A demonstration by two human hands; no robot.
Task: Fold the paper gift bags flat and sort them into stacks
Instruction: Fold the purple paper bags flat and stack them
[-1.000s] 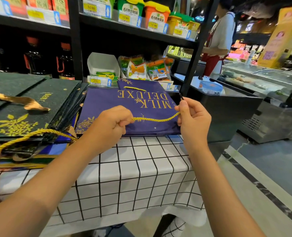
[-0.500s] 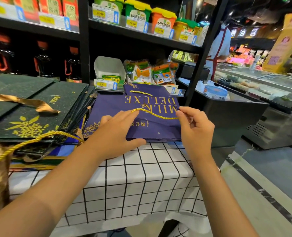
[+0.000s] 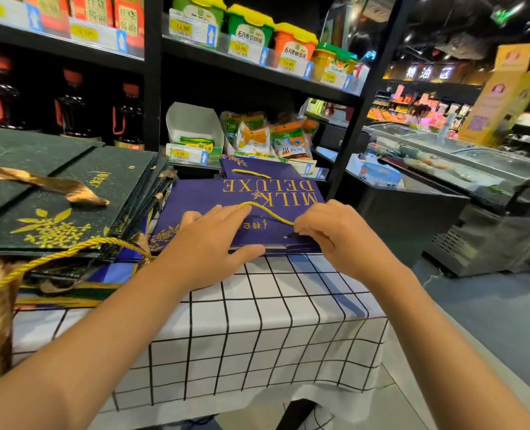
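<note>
My left hand (image 3: 209,243) now lies flat on the purple bag (image 3: 242,201), fingers straight, pressing it down — a second ago it was a fist pinching the gold cord (image 3: 265,212). My right hand (image 3: 335,235) has dropped to the bag's near right corner, fingers curled, pinching the cord's end there. Bag sits atop the purple stack on the checked tablecloth (image 3: 257,321), beside the green bags (image 3: 55,193).

Table draped in a white grid-checked cloth (image 3: 257,330), flat purple bag stack (image 3: 201,200) at its far edge, dark green bag stack (image 3: 55,193) left of the purple stack.
</note>
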